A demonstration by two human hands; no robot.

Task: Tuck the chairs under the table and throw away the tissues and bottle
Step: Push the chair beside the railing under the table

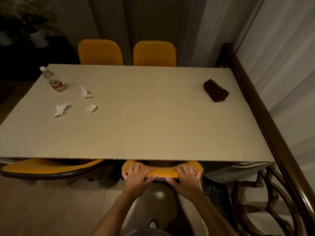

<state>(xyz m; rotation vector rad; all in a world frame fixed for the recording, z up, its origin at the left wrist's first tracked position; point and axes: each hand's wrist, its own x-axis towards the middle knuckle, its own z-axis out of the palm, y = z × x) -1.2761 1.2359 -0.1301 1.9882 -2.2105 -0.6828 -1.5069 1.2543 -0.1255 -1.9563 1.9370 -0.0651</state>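
My left hand [137,176] and my right hand [185,178] both grip the top of a yellow chair back [163,171] that sits against the near edge of the beige table [144,125]. A second yellow chair [51,167] stands at the near left, its back tilted at an angle under the table edge. Two more yellow chairs [100,51] [154,53] stand at the far side. On the table's left part stand a clear plastic bottle [53,80] and three crumpled white tissues [86,92] [60,109] [91,108].
A dark brown folded pouch [216,90] lies at the table's right. A dark wooden rattan bench frame [265,125] runs along the right side beside pale curtains. White pots [38,38] stand in the dark far left corner. Pale floor lies below me.
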